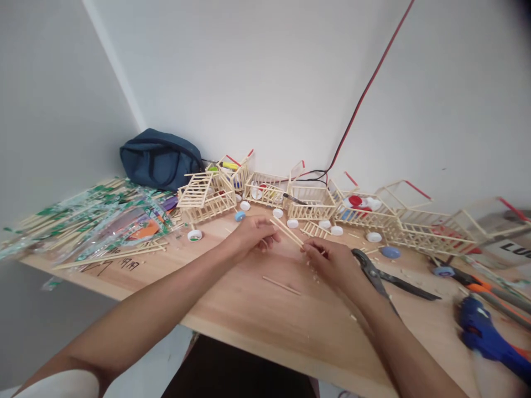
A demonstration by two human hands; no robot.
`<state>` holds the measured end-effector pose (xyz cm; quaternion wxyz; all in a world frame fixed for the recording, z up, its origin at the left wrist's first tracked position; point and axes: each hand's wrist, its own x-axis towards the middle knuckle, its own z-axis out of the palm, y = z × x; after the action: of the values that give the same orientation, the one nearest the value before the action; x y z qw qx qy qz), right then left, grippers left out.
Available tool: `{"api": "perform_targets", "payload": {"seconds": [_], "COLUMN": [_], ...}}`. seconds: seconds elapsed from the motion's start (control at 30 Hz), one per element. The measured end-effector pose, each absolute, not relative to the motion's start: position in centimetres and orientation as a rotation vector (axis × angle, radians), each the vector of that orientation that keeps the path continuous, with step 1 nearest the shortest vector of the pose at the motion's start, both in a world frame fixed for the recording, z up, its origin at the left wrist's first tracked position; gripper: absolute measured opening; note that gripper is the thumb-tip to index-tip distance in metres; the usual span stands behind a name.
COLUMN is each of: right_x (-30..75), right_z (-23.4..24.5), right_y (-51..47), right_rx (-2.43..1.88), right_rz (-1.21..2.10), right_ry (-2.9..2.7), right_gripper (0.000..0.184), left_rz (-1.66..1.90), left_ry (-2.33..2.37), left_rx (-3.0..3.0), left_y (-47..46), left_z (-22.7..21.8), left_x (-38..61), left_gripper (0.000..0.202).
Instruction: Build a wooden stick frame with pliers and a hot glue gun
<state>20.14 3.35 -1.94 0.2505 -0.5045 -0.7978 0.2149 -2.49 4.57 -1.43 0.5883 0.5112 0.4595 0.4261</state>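
My right hand (332, 262) pinches the near ends of two thin wooden sticks (289, 232) above the table. They slant up and left, their far ends close to the fingertips of my left hand (255, 239). That hand is half curled, with a gap between index finger and thumb; whether it touches the sticks is hard to tell. One loose stick (282, 286) lies on the tabletop below my hands. Just behind them rests a small stick lattice panel (315, 230). Black-handled cutters (373, 273) lie beside my right wrist.
Several stick-built carts with bottle-cap wheels line the wall, including a left cart (207, 199) and a right cart (431, 232). Wrapped sticks (95, 215) and a blue pouch (161, 157) are at left. A blue glue gun (485, 331) sits at right, near orange-handled pliers (489, 290).
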Motion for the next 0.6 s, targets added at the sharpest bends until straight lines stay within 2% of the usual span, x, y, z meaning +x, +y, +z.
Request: {"api": "perform_targets", "payload": {"seconds": [0.1, 0.17, 0.33, 0.6], "right_x": [20.7, 21.1, 21.3, 21.5], "right_z": [-2.4, -2.6, -3.0, -3.2], "right_y": [3.2, 3.1, 3.1, 2.9], "right_rx": [-1.44, -1.449, -1.443, -1.487], "right_rz": [0.382, 0.289, 0.233, 0.132], "right_ry": [-2.152, -2.174, -2.266, -2.279], "right_gripper": [0.025, 0.023, 0.024, 0.019], "left_rz": [1.194, 1.241, 1.016, 0.676], "left_ry": [1.329, 1.526, 1.666, 1.788], "left_rx": [1.532, 1.828, 2.234, 2.394], "left_y": [5.2, 5.4, 5.6, 6.2], "left_z": [-0.6, -0.1, -0.7, -1.9], "left_x": [-4.6, -5.7, -6.7, -6.8], "left_gripper": [0.025, 0.02, 0.021, 0.02]}}
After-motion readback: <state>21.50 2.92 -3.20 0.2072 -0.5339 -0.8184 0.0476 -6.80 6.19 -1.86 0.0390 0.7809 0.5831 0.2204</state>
